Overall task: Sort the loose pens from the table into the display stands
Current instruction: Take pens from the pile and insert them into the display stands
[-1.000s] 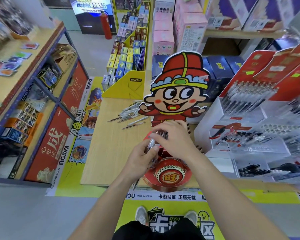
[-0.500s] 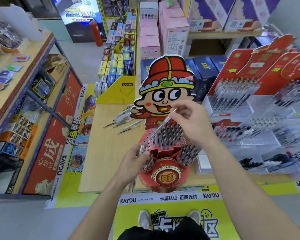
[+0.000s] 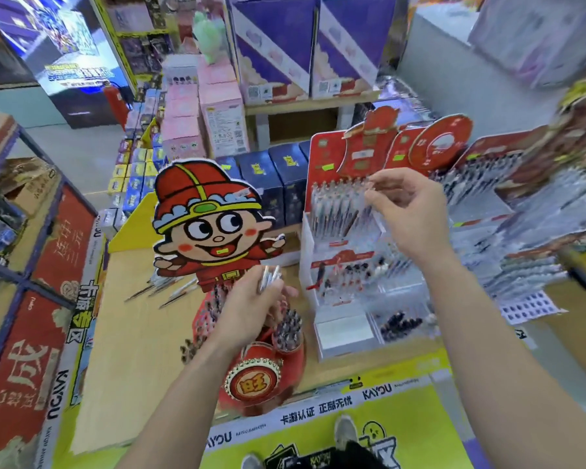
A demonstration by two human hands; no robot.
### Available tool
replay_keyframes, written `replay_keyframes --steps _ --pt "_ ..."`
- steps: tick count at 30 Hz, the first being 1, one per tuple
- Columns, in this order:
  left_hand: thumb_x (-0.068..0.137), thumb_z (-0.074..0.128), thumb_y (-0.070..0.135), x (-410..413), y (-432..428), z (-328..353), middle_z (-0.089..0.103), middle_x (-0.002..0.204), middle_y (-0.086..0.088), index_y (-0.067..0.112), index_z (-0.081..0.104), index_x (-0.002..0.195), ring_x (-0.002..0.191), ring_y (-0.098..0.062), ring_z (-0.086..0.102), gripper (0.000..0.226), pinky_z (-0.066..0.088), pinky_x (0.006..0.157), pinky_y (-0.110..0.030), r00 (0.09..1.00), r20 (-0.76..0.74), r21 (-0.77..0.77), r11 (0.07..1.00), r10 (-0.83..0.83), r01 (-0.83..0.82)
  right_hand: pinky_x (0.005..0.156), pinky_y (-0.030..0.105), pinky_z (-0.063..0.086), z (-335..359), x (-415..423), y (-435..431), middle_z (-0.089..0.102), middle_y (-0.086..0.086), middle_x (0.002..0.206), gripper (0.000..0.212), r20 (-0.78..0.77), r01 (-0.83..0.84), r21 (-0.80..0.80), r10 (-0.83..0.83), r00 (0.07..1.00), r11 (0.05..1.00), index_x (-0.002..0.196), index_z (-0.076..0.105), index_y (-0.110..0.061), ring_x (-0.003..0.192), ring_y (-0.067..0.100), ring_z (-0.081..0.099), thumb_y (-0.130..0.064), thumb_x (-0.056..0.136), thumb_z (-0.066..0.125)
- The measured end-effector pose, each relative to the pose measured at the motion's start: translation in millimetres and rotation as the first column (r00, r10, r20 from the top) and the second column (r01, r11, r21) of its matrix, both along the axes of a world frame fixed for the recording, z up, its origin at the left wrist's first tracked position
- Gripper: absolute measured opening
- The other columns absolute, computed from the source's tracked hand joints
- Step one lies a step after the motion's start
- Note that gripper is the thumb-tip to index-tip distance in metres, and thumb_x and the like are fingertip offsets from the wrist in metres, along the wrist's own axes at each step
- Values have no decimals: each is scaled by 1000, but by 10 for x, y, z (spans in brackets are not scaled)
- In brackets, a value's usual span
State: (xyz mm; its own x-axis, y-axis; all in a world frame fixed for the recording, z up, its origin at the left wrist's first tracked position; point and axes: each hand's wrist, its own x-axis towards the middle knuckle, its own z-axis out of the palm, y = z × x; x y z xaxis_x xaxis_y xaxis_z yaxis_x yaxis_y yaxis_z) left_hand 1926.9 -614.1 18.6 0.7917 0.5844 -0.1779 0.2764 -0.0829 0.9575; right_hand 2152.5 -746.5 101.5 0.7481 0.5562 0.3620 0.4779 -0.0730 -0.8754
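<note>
While your left hand is gripping a bundle of silver pens above the red cartoon-figure cardboard stand, your right hand is pinching a blurred clear pen at the top row of the white tiered stand.

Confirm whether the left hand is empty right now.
No, the left hand grips a bundle of pens above the red cartoon stand.

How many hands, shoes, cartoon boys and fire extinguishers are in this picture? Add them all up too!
Hands: 2, the left hand holding pens, the right hand pinching a pen
Shoes: 2
Cartoon boys: 1
Fire extinguishers: 1
Total: 6
</note>
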Motion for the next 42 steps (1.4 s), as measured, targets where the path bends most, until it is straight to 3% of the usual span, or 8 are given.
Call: replay_keyframes --steps 3,7,11,17,26,31,34,42 --pt "107 50 19 274 -100 18 76 91 0 25 59 108 61 -15 59 11 46 57 -29 998 32 25 998 56 -57 83 33 59 -26 377 -37 73 -5 91 24 57 27 -24 -25 998 999 93 68 -36 84 13 71 -14 88 76" --pt "107 49 19 574 -224 20 71 80 1 32 60 107 59 -15 56 17 42 51 -25 992 46 28 993 117 -118 84 38 59 -132 726 61 73 -7 91 18 58 -17 -94 23 998 995 95 69 -30 85 12 70 -15 87 76" --pt "108 45 19 771 -318 34 59 68 1 23 59 108 46 -7 42 15 34 44 -19 988 54 -11 989 147 -147 86 35 59 -254 907 112 72 -11 92 18 53 -51 -129 58 997 990 95 70 -30 86 8 70 -16 86 77" --pt "108 44 30 920 -348 -18 50 76 -5 0 55 117 45 -3 36 33 29 43 -15 977 -27 -104 971 214 -215 87 36 59 -364 1034 114 73 -11 92 15 5 -60 -98 61 998 993 98 72 -26 86 8 69 -19 86 78" --pt "108 40 16 986 -328 -52 55 81 -8 3 54 109 50 -10 36 19 25 49 -25 966 -108 -199 946 237 -254 86 29 58 -372 1053 91 72 -13 92 15 6 -91 -107 93 996 990 96 71 -28 87 5 68 -19 86 78" --pt "108 45 23 972 -247 -112 54 79 -14 7 58 104 60 -20 45 22 37 54 -34 977 -126 -62 981 175 -184 80 18 54 -398 1047 57 71 -17 90 17 33 -75 -123 79 996 990 97 71 -28 84 0 67 -17 86 78" --pt "107 50 19 974 -215 -125 65 72 -6 10 65 98 60 -15 56 20 46 56 -29 981 -92 -5 985 170 -171 77 9 50 -415 1035 63 69 -18 90 16 35 -93 -151 99 994 984 96 71 -27 84 -5 65 -17 86 79" --pt "104 54 8 1002 -158 -77 78 95 -6 7 67 112 76 -20 73 16 57 67 -23 976 8 -80 973 217 -215 80 10 51 -577 965 242 62 -16 95 20 106 -67 -243 96 990 968 105 77 -20 85 -1 63 -17 85 80"
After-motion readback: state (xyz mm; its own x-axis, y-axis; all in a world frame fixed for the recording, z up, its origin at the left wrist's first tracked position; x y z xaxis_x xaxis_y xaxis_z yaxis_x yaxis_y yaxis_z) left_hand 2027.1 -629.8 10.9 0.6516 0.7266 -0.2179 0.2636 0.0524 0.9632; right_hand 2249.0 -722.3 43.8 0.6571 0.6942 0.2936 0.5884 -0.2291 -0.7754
